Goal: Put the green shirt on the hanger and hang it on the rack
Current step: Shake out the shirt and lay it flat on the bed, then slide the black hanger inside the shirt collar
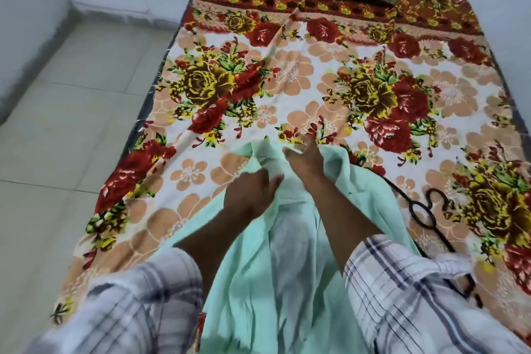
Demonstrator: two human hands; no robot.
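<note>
The green shirt point(287, 261) lay on the bed point(330, 86), its top end out on the flowered blanket and the rest trailing back towards the person between the two checked sleeves. The left hand point(253, 191) had its fingers curled into a fold near the top of the cloth, pinching it. The right hand point(306, 159) sat just beside it, thumb sticking out and fingers bent over the far edge. The blur kept me from telling whether they gripped cloth or only rested on it.

The hanger point(428, 228), a dark wire one, lay on the blanket to the right, one end running under the shirt's edge. No rack showed from where I stood.

To my eye the step was finding the neck opening. It would go best if both hands spread the bunched top flat before reaching for the hanger (thin cloth like this looked likely to twist). One hand ought to hold the collar open while the other fed one hanger arm into a shoulder, then the second, so that nothing snagged on the wire.
</note>
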